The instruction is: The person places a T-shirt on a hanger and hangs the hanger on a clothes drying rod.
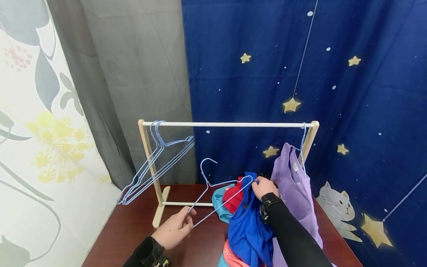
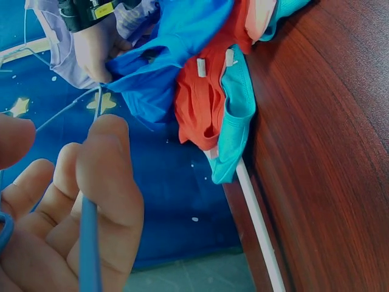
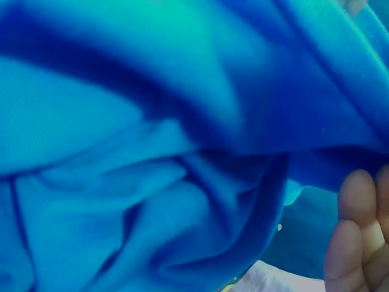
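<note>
A light blue wire hanger is held up in front of the rack, its hook pointing upward. My left hand grips it near its left end; the left wrist view shows a finger against the hanger wire. At the hanger's right end, my right hand pinches the edge of a blue garment. That tip of the hanger lies against the cloth beside the fingers. Folds of the blue garment fill most of the right wrist view, with fingertips at its right edge.
A wooden rack stands on the brown table. Several bare blue hangers hang at its left, a purple garment at its right. Red, teal and coral garments lie beside and under the blue one.
</note>
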Motion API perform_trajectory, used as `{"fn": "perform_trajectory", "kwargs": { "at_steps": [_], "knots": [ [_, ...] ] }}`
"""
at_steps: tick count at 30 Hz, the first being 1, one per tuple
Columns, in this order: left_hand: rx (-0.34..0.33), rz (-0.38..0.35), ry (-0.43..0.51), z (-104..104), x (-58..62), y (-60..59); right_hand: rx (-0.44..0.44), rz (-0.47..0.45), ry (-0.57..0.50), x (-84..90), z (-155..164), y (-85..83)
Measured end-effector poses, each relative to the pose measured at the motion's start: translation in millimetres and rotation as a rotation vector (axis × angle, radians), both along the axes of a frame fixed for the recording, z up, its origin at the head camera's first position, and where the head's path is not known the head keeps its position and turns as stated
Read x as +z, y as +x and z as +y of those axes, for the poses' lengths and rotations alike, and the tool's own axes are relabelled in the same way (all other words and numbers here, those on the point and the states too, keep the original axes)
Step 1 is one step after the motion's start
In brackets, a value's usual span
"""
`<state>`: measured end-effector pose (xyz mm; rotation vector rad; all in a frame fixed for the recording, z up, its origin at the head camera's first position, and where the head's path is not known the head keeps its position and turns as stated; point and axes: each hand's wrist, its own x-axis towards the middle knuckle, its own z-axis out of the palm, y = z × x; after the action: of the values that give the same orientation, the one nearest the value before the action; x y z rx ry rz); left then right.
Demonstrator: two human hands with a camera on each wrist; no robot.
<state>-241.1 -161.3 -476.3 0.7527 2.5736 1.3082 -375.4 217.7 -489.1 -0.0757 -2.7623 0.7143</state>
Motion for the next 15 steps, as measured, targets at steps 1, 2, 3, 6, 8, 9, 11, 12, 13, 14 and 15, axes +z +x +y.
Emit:
{"fn": "perform_trajectory", "kwargs": {
  "at_steps": [1,2,3,6,8,9,11,12,13,14,15],
  "knots": [
    [-0.002,-0.001,0.001,0.0,-0.1,0.6,-0.003,-0.004,-0.015,1.1,0.6,0.6],
    [-0.006,-0.003,0.005,0.1,-0.3,1.3,-0.009,-0.015,-0.034,2.6,0.8,1.3],
    [-0.009,-0.005,0.007,0.3,-0.6,1.8,-0.018,-0.03,-0.056,4.3,0.9,2.2],
    [-0.02,-0.018,0.015,0.4,-1.3,2.8,-0.036,-0.059,-0.109,7.7,1.3,3.5],
    [-0.026,-0.026,0.02,0.2,-1.8,3.2,-0.041,-0.073,-0.155,9.6,1.0,3.6],
    [-0.028,-0.033,0.024,0.0,-1.9,3.3,-0.042,-0.077,-0.178,10.7,0.6,3.7],
    [-0.031,-0.04,0.027,-0.2,-2.0,3.4,-0.037,-0.076,-0.217,12.6,-0.1,3.6],
    [-0.032,-0.045,0.028,-0.3,-2.0,3.3,-0.035,-0.075,-0.234,13.5,-0.7,3.6],
    [-0.034,-0.049,0.029,-0.3,-1.8,3.3,-0.034,-0.076,-0.25,14.6,-1.3,3.6],
    [-0.035,-0.054,0.029,-0.3,-1.6,3.3,-0.034,-0.075,-0.261,15.5,-2.0,3.6],
    [-0.034,-0.058,0.027,-0.2,-1.4,3.3,-0.034,-0.074,-0.273,16.1,-2.5,3.4]
  ]
}}
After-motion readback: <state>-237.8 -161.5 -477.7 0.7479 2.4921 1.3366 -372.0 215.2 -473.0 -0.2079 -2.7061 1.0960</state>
